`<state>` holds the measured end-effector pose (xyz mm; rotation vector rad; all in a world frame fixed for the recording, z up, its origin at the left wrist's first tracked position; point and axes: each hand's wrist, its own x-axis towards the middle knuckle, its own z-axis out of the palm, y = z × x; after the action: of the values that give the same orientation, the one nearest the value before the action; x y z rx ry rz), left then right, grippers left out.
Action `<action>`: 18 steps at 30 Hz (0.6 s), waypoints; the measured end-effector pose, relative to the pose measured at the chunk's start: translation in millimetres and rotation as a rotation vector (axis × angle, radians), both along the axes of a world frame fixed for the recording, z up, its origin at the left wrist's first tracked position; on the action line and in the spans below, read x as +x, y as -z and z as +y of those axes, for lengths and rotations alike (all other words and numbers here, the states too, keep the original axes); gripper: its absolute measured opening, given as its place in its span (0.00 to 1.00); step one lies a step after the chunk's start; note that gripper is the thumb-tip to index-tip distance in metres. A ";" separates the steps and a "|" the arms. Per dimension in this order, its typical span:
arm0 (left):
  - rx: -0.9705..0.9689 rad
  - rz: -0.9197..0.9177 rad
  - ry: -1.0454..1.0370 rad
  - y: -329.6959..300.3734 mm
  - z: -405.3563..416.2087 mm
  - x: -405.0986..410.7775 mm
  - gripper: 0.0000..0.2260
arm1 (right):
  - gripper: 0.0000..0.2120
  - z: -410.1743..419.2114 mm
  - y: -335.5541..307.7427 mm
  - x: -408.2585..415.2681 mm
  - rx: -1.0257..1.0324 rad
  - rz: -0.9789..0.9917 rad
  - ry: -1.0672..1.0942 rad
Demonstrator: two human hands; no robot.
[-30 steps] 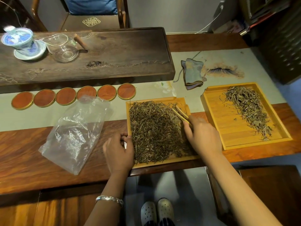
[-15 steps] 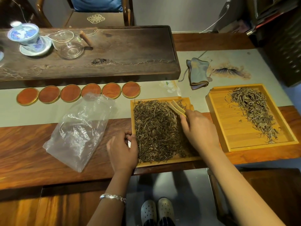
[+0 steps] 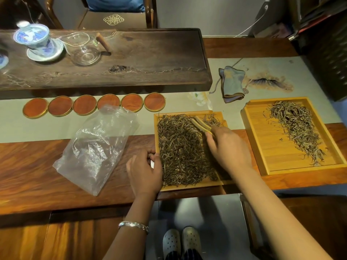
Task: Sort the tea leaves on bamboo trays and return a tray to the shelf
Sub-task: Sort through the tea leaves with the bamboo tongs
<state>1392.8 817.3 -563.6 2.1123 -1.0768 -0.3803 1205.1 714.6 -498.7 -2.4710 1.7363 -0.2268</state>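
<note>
A bamboo tray (image 3: pixel 189 186) lies at the table's front edge, nearly covered with dark tea leaves (image 3: pixel 180 149). My left hand (image 3: pixel 144 169) grips the tray's left rim. My right hand (image 3: pixel 228 147) holds bamboo tongs (image 3: pixel 201 124) whose tips point into the leaves near the tray's far right corner. To the right lies a second, larger bamboo tray (image 3: pixel 262 143) with a long strip of paler tea leaves (image 3: pixel 294 128) down its right half.
A crumpled clear plastic bag (image 3: pixel 95 145) lies left of the near tray. Several round red coasters (image 3: pixel 84 106) line up behind it. A dark wooden tea board (image 3: pixel 150 59) carries a lidded porcelain cup (image 3: pixel 36 39) and glass pitcher (image 3: pixel 85 51). A folded cloth (image 3: pixel 231 83) lies behind the trays.
My right hand with the tongs has shifted a little toward the tray's far right corner. The left hand has stayed on the tray's left rim. The view has tilted slightly.
</note>
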 end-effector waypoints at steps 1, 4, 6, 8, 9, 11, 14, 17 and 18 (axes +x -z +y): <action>0.004 -0.002 0.000 0.1 -0.2 -0.1 0.03 | 0.14 0.7 0.7 2.4 0.018 0.002 -0.017; 0.013 -0.008 -0.001 0.4 -0.5 -0.1 0.04 | 0.15 0.8 3.7 5.4 0.042 0.014 -0.021; 0.010 -0.010 0.001 0.5 -0.5 -0.5 0.04 | 0.15 -0.8 4.7 3.4 0.041 0.020 0.003; 0.001 -0.010 -0.002 0.3 -0.2 -0.6 0.03 | 0.15 -1.4 3.7 1.4 0.027 0.022 0.012; -0.002 -0.009 -0.005 0.2 0.0 -0.7 0.03 | 0.15 -0.7 2.3 1.4 0.016 0.018 0.004; -0.007 -0.008 -0.005 -0.1 0.0 -0.8 0.02 | 0.14 3.0 -0.5 5.3 0.002 -0.012 -0.042; 0.002 -0.008 -0.002 -0.5 -0.3 -1.0 0.03 | 0.12 10.1 -0.2 16.2 0.045 -0.058 -0.107; 0.004 -0.002 -0.005 -0.6 -0.2 -1.0 0.03 | 0.12 11.3 6.4 18.8 0.079 -0.035 -0.095; 0.002 -0.002 -0.005 -0.6 -0.1 -1.0 0.03 | 0.12 10.3 8.0 16.2 0.080 -0.033 -0.080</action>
<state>1391.8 817.2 -563.0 2.1170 -1.0724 -0.3768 1221.3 724.9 -506.7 -2.4588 1.5979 -0.1865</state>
